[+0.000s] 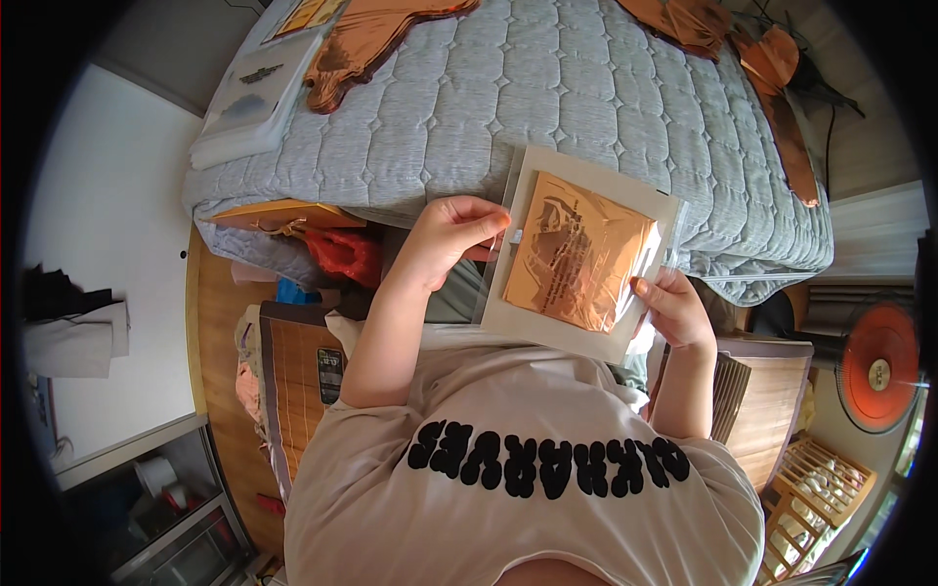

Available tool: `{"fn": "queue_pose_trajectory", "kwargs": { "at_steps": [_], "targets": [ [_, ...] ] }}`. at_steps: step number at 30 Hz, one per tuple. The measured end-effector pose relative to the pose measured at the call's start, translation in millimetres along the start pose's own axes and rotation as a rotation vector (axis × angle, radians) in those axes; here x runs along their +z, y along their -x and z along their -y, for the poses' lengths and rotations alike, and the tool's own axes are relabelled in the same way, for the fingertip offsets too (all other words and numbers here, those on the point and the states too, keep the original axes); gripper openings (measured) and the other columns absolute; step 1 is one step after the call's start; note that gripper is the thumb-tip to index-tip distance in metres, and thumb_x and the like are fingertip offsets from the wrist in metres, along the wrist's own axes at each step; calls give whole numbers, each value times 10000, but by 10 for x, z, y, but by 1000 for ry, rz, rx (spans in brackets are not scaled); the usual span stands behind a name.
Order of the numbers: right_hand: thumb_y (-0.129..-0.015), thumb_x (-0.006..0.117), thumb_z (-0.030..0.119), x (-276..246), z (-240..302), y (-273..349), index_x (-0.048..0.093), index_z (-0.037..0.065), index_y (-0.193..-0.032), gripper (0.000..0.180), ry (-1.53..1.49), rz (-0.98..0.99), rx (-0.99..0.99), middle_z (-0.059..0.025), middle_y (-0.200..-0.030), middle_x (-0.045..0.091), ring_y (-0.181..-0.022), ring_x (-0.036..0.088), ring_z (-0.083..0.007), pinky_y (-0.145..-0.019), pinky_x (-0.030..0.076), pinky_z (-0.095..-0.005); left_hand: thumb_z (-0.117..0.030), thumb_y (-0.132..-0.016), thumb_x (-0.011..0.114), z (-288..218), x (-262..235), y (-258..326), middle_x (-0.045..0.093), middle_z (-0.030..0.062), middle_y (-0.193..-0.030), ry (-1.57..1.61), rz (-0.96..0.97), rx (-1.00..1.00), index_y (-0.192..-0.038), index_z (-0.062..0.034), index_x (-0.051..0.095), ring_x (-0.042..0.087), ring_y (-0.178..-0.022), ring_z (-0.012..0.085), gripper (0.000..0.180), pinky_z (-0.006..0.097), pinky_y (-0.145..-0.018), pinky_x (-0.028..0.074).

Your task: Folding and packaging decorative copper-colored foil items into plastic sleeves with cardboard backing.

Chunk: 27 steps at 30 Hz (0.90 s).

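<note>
A flat clear plastic bag (515, 174) is held up in front of my chest, over the near edge of the mattress. Inside it lies a pale card (567, 337) with a folded copper-coloured foil piece (596, 264), dark print on its face, against it. My left hand (454, 234) pinches the bag's left edge between thumb and fingers. On the right edge, lower down, my right hand (676, 305) grips it with the thumb on top. The fingers behind the bag are partly hidden.
A quilted grey mattress (420, 127) spans the far side. Copper foil shapes (366, 49) lie on it, left and right. A stack of clear bags (249, 93) sits at its left corner. An orange-red fan (878, 368) stands right; a phone (330, 376) lies at left.
</note>
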State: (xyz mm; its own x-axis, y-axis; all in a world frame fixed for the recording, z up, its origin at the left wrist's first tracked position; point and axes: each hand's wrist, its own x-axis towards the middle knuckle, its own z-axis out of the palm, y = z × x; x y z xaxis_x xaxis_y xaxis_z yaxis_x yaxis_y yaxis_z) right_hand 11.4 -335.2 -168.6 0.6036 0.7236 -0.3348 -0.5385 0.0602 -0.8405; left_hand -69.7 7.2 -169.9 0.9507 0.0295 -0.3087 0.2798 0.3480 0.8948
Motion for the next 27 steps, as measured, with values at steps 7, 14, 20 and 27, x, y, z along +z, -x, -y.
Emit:
{"fn": "queue_pose_trajectory", "kwargs": {
  "at_steps": [7, 14, 20, 27],
  "targets": [
    [-951, 678, 214, -29, 48, 102, 642, -67, -1174, 360, -51, -29, 29, -125, -909, 728, -730, 718, -212, -554, 617, -359, -231, -954, 710, -27, 70, 42, 725, 52, -996, -45, -40, 10, -1094, -18, 722, 697, -844, 129, 256, 272, -705, 604],
    [-952, 616, 176, -143, -32, 101, 620, -104, -1125, 329, -211, 16, 69, -187, -855, 707, -680, 722, -303, -535, 630, -429, -213, -957, 704, -41, 100, 38, 723, 58, -989, -48, -39, -13, -1107, -5, 713, 720, -851, 151, 256, 283, -709, 613],
    [-987, 589, 185, 35, 23, 62, 630, -85, -1100, 296, -91, -106, 33, -181, -887, 727, -697, 740, -279, -587, 637, -399, -193, -960, 698, -85, 158, 33, 729, 69, -981, -20, -53, 6, -1105, 15, 702, 738, -823, 163, 254, 281, -700, 621],
    [-956, 566, 110, 23, 55, 113, 625, -87, -1153, 284, -218, -5, 34, -193, -891, 722, -721, 737, -282, -618, 636, -413, -67, -943, 699, -93, 203, -32, 737, 72, -959, -198, -125, 246, -1201, 45, 657, 707, -821, 102, 284, 220, -711, 568]
  ]
}}
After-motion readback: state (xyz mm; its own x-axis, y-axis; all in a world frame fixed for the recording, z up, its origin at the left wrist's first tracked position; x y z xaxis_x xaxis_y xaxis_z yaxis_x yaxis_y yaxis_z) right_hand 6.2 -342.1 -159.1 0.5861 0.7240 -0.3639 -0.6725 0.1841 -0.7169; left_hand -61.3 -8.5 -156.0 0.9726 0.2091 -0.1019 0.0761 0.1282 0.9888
